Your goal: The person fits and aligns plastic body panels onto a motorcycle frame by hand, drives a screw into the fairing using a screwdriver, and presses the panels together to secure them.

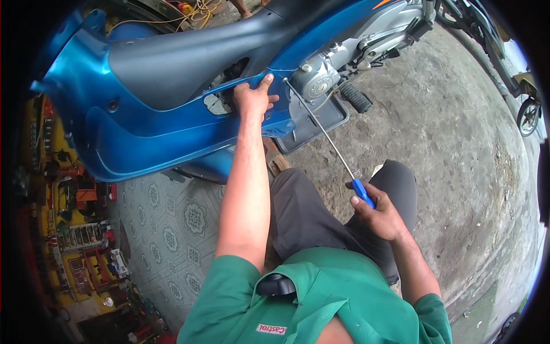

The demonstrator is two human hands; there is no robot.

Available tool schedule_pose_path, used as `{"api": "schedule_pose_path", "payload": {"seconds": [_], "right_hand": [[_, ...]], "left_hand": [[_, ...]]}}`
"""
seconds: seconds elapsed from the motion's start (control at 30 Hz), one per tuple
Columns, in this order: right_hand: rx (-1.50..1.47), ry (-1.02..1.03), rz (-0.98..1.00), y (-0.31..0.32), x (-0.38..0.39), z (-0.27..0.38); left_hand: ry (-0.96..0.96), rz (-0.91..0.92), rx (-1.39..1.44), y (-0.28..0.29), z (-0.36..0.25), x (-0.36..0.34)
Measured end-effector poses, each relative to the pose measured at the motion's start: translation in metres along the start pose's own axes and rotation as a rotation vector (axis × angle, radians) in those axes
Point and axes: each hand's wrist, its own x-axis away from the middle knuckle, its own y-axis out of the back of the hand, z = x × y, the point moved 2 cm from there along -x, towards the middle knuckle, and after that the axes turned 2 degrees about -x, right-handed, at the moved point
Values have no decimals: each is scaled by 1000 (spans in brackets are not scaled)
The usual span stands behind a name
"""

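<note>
One small white rectangular label (pixel 271 329) with red lettering sits on the green shirt at lower centre of the frame, while small packaged goods (pixel 80 235) on shelves at lower left are too blurred to describe.
</note>
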Motion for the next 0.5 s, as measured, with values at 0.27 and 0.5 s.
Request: {"api": "schedule_pose_path", "payload": {"seconds": [0.27,0.5], "right_hand": [[572,253,-583,122,81,-32],[833,63,-851,207,46,-271]], "left_hand": [[-553,-309,137,19,41,68],[-844,-276,-221,39,8,62]]}}
